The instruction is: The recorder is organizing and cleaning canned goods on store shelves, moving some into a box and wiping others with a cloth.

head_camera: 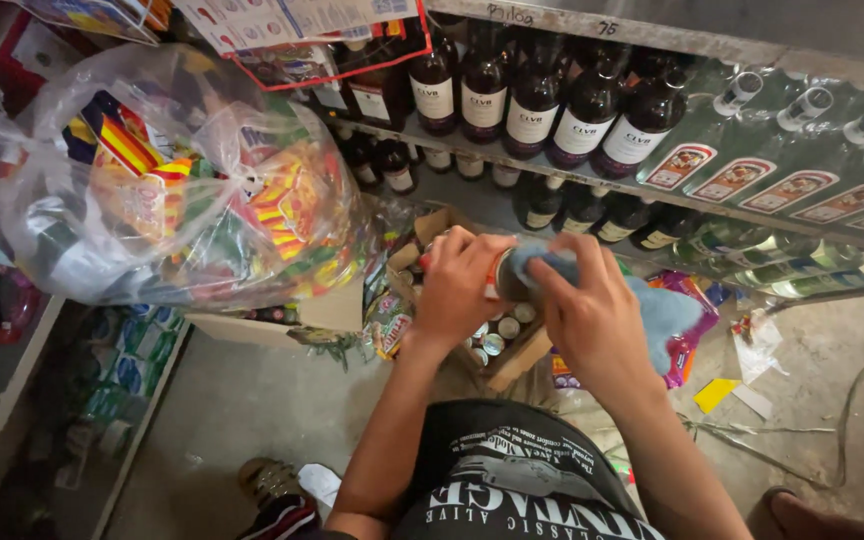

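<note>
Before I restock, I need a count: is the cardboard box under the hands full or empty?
Partly full: round can tops show inside the cardboard box; both hands hide the rest.

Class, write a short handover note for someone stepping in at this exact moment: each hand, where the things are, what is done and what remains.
Left hand: gripping a small can.
Right hand: pressing a blue cloth onto the can's top.
Cardboard box below the hands, on the floor by the bottle shelves, holds more cans.
Done: cannot tell how many are wiped.
Left: the can in hand is mid-wipe.
</note>
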